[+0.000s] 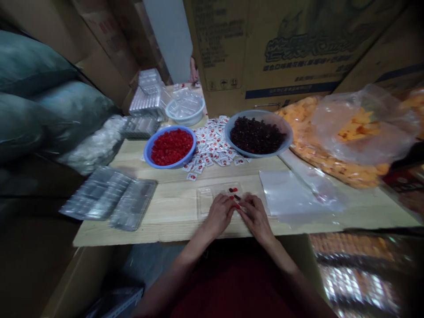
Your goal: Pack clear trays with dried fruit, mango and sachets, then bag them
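Observation:
A clear plastic tray point(205, 201) lies near the table's front edge, with small red and dark candy-like pieces point(233, 190) in its right part. My left hand point(220, 215) reaches over the tray with its fingers closed at a small red piece point(237, 206). Close beside it, my right hand point(256, 218) has its fingers bent together, the tips almost meeting those of the left; what they pinch is hidden. Behind the tray stand a blue bowl point(147, 155) of red pieces and a pale bowl point(287, 142) of dark ones.
Small printed packets point(212, 140) are heaped between the bowls. Stacked clear trays point(132, 203) lie at left, others point(149, 99) behind. A white basin point(185, 118) holds clear trays. Plastic sheets point(285, 190) and a bag of orange pieces point(331, 154) lie right. Another person's hand point(193, 70) shows behind.

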The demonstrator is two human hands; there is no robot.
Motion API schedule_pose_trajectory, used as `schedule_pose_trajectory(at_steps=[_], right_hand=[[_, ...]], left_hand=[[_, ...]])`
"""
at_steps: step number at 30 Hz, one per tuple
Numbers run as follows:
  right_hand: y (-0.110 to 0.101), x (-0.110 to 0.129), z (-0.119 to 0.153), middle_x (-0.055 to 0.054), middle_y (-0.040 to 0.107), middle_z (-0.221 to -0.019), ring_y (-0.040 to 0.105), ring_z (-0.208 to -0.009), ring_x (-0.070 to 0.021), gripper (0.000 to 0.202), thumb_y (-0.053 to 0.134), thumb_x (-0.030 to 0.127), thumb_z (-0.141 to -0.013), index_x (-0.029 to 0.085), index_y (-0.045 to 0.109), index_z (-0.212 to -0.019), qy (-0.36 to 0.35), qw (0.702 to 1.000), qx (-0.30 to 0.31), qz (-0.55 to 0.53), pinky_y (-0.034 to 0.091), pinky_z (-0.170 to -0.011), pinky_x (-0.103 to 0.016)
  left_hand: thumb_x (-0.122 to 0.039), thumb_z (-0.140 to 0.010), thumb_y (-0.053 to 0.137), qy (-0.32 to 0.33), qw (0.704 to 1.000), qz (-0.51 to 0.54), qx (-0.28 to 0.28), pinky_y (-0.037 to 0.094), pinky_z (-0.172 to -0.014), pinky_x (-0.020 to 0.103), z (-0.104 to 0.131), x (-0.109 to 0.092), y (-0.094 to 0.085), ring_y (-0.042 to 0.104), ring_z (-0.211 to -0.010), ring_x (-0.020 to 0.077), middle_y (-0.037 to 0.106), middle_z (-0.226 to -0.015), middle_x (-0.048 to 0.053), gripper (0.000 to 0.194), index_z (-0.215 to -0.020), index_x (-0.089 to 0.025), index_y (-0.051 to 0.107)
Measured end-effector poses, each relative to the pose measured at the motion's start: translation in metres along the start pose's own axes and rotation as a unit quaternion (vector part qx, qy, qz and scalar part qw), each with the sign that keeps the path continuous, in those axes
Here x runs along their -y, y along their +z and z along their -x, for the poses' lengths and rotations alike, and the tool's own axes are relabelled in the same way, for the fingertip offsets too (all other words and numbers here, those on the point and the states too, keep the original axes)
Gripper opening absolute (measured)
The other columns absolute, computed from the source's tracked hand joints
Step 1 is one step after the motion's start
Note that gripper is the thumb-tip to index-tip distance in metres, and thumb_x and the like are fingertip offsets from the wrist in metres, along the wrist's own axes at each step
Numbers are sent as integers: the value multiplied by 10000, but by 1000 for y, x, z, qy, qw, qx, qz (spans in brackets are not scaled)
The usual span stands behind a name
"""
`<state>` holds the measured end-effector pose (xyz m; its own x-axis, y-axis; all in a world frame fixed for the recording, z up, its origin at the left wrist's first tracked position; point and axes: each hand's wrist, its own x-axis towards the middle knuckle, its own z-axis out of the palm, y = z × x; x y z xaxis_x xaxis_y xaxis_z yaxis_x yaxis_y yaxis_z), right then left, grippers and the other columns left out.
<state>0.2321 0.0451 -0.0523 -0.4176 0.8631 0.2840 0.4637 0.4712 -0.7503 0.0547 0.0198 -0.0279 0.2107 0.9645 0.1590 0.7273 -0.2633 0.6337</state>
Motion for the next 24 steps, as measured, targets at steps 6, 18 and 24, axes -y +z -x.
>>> schedule_pose_trajectory(at_steps=[6,18,24], right_hand=[[9,-14,6,-105,517,-1136,530,-1121,-281,243,576,346,-955,236,682,-1144,10,1000,-12,3,471,-989,-484],[-3,-1,12,-105,533,-1156,543,-1128,-264,295,549,375,-972,242,682,-1198,28,1000,-11,-9,477,-985,-462],[-26,-13,13,-105,570,-1149,560,-1118,-260,272,521,358,-981,225,685,-1152,59,997,-40,-13,481,-965,-450]], left_hand=[[-295,-959,550,39,997,-31,-66,480,-927,377,-5,8,-37,590,-1032,210,685,-1049,75,212,-1092,-240,706],[-181,-761,718,-294,923,-214,-128,456,-943,366,-113,166,-197,606,-1007,252,661,-1057,99,236,-992,-168,669],[-268,-984,411,-164,930,-227,-236,428,-966,381,-87,121,-147,574,-1056,248,646,-1091,119,237,-1046,-187,625]])
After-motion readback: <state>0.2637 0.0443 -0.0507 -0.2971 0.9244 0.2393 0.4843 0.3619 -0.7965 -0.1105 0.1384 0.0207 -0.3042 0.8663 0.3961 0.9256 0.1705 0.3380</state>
